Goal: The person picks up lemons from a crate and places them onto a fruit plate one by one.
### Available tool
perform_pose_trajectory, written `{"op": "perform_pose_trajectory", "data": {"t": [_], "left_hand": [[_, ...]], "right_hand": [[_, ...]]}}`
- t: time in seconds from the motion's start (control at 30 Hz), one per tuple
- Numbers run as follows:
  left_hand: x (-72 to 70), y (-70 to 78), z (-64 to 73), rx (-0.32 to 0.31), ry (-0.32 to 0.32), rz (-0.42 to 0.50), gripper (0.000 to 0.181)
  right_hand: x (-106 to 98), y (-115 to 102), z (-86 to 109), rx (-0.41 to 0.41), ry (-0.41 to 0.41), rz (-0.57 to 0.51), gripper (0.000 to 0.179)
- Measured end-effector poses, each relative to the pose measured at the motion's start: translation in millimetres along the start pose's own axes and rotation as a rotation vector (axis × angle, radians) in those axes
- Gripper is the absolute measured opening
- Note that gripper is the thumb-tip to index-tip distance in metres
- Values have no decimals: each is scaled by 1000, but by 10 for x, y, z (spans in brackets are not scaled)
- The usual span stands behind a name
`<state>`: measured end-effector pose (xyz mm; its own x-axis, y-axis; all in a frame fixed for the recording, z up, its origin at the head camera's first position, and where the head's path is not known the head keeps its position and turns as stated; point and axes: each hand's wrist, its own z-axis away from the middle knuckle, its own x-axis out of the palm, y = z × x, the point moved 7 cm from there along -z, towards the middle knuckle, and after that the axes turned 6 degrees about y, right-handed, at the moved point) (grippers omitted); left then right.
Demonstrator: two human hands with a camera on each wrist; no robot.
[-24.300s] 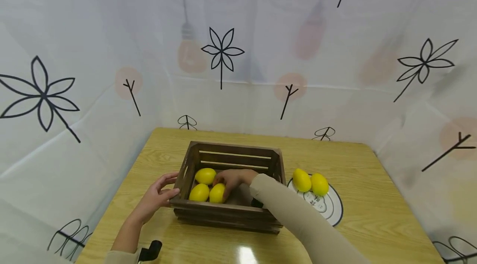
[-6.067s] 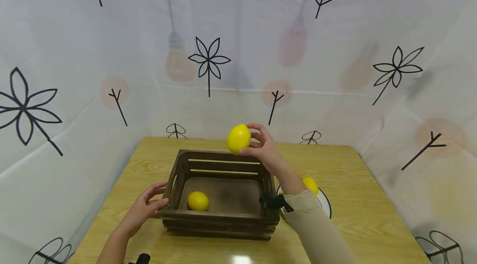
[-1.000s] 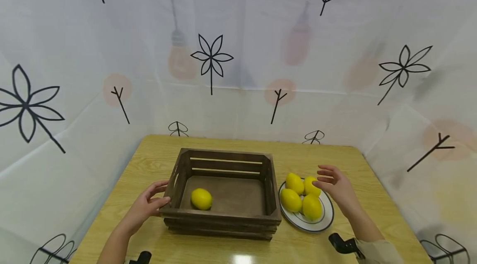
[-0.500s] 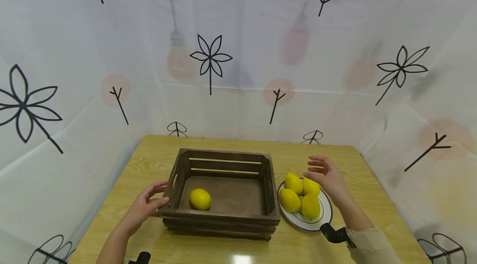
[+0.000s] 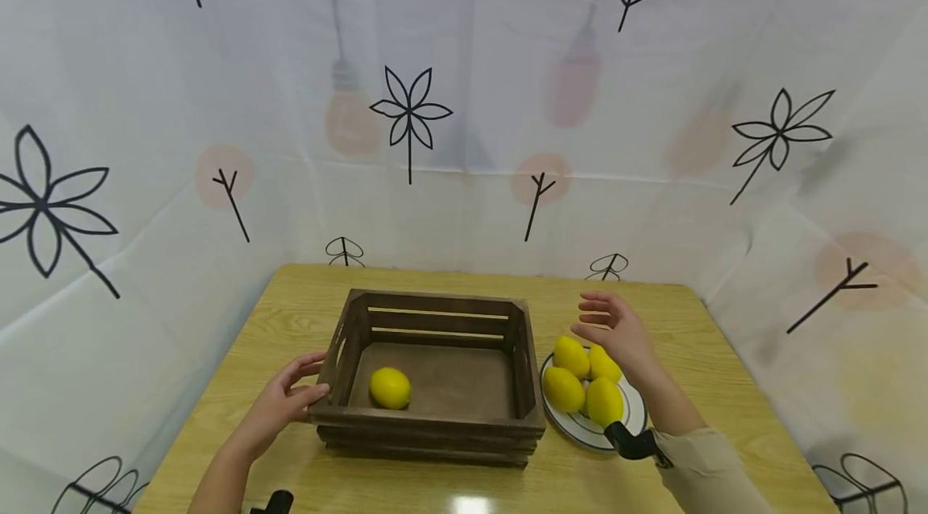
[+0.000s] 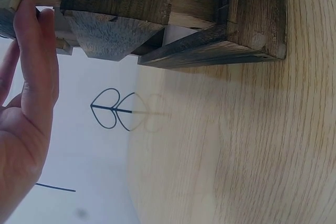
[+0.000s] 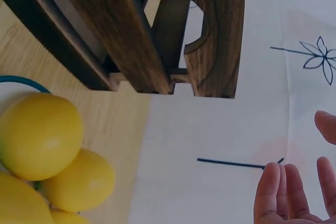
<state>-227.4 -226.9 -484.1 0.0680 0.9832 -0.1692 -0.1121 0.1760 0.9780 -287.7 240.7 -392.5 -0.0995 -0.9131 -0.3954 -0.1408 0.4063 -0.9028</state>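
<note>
A brown slatted wooden crate (image 5: 428, 437) stands mid-table with a single yellow lemon (image 5: 390, 388) at the left of its floor. My left hand (image 5: 286, 393) rests against the crate's left wall, thumb at the front-left corner; straight fingers (image 6: 34, 66) touch its slats in the left wrist view. Right of the crate, several lemons (image 5: 563, 389) sit grouped on a white plate (image 5: 632, 409) with a dark rim. My right hand (image 5: 616, 329) hovers over the plate's far side with nothing in it, its fingers (image 7: 266, 195) apart from the crate in the right wrist view.
The wooden table (image 5: 725, 417) extends to the right of the plate and in front of the crate. A white printed cloth (image 5: 464, 135) hangs behind the table and along both sides. Black wrist cameras (image 5: 631, 441) sit at both wrists.
Lemons have gone from crate to plate, one seen carried in my right hand. Over the last second that hand, holding nothing, moves left and away from me toward the crate. Left hand stays.
</note>
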Motion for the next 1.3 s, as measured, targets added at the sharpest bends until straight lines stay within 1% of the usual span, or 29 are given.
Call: {"op": "perform_pose_trajectory", "data": {"t": [0.27, 0.63, 0.83, 1.07, 1.3], "left_hand": [[-3, -6, -14, 15, 0, 3, 57], [9, -7, -40, 13, -1, 5, 57], [-9, -19, -33, 1, 7, 5, 56], [-12, -19, -19, 0, 14, -2, 57], [-14, -19, -27, -1, 14, -8, 57]], "right_hand": [[129, -151, -73, -47, -28, -54, 52], [289, -317, -168, -62, -55, -97, 50], [419, -413, -221, -72, -85, -120, 48], [565, -499, -290, -78, -91, -145, 46], [703, -571, -325, -95, -118, -171, 45]]}}
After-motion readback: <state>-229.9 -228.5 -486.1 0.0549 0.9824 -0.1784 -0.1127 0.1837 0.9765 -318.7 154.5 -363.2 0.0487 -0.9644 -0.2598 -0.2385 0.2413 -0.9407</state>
